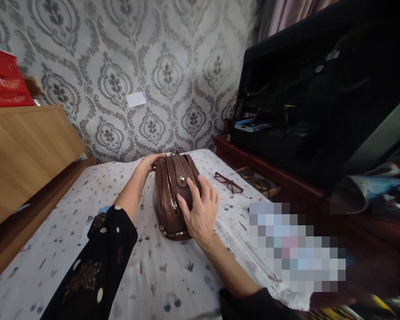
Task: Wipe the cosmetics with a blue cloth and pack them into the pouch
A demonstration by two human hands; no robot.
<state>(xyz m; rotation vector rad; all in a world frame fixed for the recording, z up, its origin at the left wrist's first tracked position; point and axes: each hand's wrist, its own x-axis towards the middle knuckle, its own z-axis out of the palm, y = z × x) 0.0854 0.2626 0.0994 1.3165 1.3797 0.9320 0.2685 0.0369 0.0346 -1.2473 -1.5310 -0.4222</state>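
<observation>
A brown leather bag (162, 195) with metal zips and a flap with a gold-coloured stud lies on the patterned white cloth (120, 284). At its far left corner, my left hand (150, 162) curls against the bag, its fingertips partly hidden. My right hand (202, 211) rests over the top right side, fingers spread and thumb close to the long zip. That zip's line runs along the top, left of the flap. To the right of the bag lies a pair of dark-framed glasses (229, 182).
A large black television (306, 98) stands on a reddish-brown cabinet (270, 164) at the right. An open drawer (255, 181) there holds small items. On the left are a wooden panel (26, 151) and a red basket (8, 80). Patterned wallpaper (166, 75) covers the back wall.
</observation>
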